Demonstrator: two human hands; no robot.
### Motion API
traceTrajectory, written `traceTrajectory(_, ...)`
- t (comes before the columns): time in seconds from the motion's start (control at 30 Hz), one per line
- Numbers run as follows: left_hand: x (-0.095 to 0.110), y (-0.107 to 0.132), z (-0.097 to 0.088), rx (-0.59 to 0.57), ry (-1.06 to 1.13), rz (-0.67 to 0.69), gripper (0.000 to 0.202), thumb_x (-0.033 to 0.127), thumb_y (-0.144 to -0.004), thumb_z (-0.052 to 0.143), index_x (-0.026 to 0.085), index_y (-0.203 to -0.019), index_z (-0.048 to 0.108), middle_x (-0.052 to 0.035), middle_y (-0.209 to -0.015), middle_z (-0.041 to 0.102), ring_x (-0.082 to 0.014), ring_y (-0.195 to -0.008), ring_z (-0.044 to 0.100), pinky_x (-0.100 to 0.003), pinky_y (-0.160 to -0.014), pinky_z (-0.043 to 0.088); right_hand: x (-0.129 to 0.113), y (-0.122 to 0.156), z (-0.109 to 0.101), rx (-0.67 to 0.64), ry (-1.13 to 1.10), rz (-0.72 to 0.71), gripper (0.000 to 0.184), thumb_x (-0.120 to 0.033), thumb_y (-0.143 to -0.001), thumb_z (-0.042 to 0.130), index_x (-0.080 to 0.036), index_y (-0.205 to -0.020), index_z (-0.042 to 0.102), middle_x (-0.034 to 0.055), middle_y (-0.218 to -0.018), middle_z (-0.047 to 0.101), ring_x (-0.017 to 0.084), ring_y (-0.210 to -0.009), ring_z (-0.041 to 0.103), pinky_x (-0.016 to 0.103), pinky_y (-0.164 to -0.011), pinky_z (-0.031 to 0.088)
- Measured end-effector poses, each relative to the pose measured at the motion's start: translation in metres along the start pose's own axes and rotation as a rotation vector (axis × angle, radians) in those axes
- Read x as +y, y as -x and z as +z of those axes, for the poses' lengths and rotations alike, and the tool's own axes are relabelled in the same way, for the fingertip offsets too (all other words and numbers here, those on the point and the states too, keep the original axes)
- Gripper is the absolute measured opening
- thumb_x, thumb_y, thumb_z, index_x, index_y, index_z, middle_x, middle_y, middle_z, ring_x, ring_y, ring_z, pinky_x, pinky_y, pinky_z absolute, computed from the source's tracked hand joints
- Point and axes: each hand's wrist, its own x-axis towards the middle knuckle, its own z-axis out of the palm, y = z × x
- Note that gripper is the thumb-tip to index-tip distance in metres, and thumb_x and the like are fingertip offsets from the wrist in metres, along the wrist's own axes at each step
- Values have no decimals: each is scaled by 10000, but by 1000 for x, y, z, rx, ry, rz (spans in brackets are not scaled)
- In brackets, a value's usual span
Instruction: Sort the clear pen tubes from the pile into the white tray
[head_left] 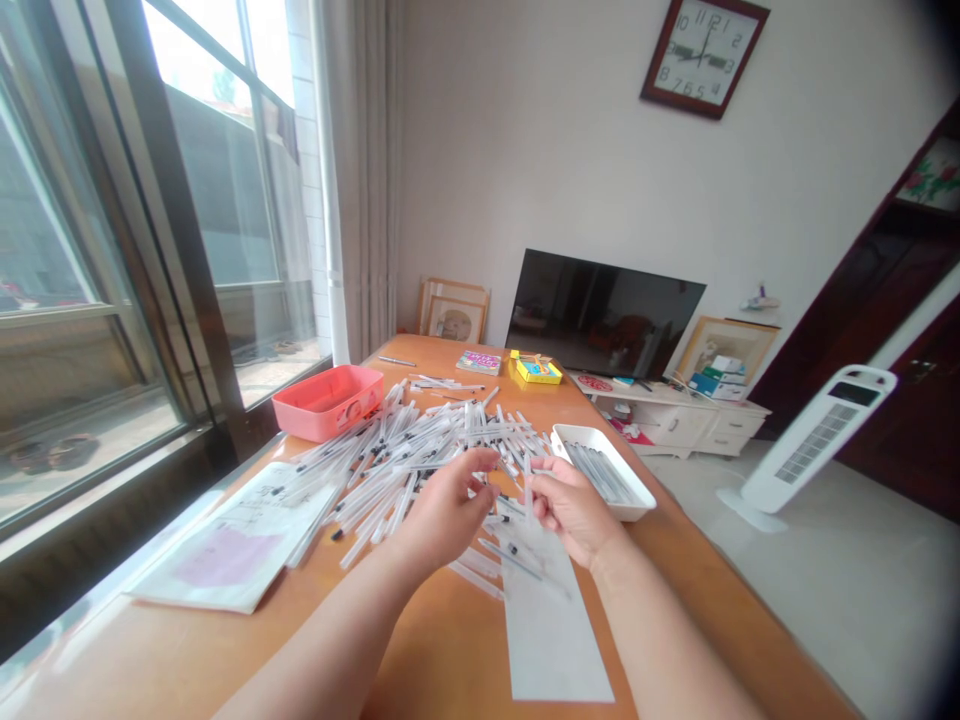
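Over the pen parts on the table, my left hand has its fingers bent, with thumb and index tips apart and nothing visible between them. Close by on the right, my right hand pinches a clear plastic pen barrel held roughly upright. Beneath both hands lies a white paper strip with a few pen parts on it. A large heap of clear pen barrels, some with black ends, spreads beyond my left hand. Beside my right hand, a white tray holds many grey-looking pens or refills.
A red plastic basket stands left of the heap, above a paper booklet. Toward the table's far end are a yellow box, a colourful packet and a pen. A window runs along the left side.
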Motion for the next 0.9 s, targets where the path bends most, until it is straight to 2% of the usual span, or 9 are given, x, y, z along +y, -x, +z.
traceTrajectory(0.1, 6, 6, 5, -137, -171, 125, 523, 239, -824, 638, 332, -1335, 581, -64, -1337, 596, -222, -1024, 645, -329, -815, 530, 0, 1, 6, -34, -180, 9, 475, -317, -737, 687, -234, -1181, 541, -27, -661, 627, 76, -467, 428, 164, -389, 196)
traceTrajectory(0.23, 6, 7, 9, -172, -314, 214, 537, 273, -847, 643, 372, -1369, 566, -54, -1494, 474, -287, -1297, 520, -406, -1011, 472, 1, 1, 13, -84, -314, 24, 367, -306, -737, 730, -202, -1062, 596, -30, -650, 595, 59, -458, 384, 168, -367, 142)
traceTrajectory(0.33, 0, 5, 12, -142, -354, 224, 483, 305, -884, 611, 393, -1358, 576, -44, -1498, 474, -284, -1317, 509, -429, -1058, 441, 4, 0, 17, -106, -371, 34, 263, -289, -741, 746, -174, -940, 617, -32, -644, 574, 44, -461, 365, 166, -369, 133)
traceTrajectory(0.47, -5, 4, 13, -109, -335, 229, 430, 347, -897, 602, 382, -1326, 610, -47, -1461, 521, -276, -1328, 501, -410, -1057, 444, 6, 0, 22, -107, -412, 57, 238, -284, -737, 760, -173, -895, 621, -45, -620, 537, 42, -475, 402, 159, -379, 125)
traceTrajectory(0.6, -1, 2, 12, -68, -255, 238, 333, 336, -921, 561, 324, -1229, 687, -65, -1315, 639, -245, -1200, 599, -357, -999, 470, 9, 1, 28, -118, -405, 58, 238, -304, -735, 754, -174, -893, 633, -42, -622, 538, 45, -470, 394, 168, -385, 115)
traceTrajectory(0.7, 2, 1, 10, -33, -210, 188, 286, 360, -949, 504, 274, -1113, 721, -52, -1046, 729, -212, -971, 664, -314, -881, 493, 10, -2, 26, -82, -282, 23, 258, -382, -769, 708, -177, -907, 636, -6, -678, 612, 54, -448, 381, 184, -395, 136)
traceTrajectory(0.8, 1, -1, 6, 62, -177, 98, 298, 415, -954, 476, 229, -976, 708, -28, -846, 708, -192, -801, 635, -288, -760, 477, 14, -12, 9, 135, -9, -97, 249, -412, -790, 658, -180, -876, 626, 3, -650, 627, 83, -459, 405, 205, -439, 249)
traceTrajectory(0.87, -4, -3, 3, 128, -141, 48, 321, 457, -942, 480, 212, -882, 679, -20, -768, 673, -184, -737, 603, -281, -704, 455, 18, -21, -6, 299, 246, -196, 186, -350, -791, 626, -182, -870, 629, 7, -660, 635, 133, -561, 515, 227, -514, 339)
traceTrajectory(0.9, -6, -5, 1, 153, -115, 21, 337, 477, -934, 485, 209, -838, 663, -16, -731, 655, -180, -706, 588, -281, -683, 444, 20, -25, -12, 330, 387, -208, 164, -330, -797, 603, -182, -862, 632, 12, -663, 640, 153, -595, 542, 240, -540, 358)
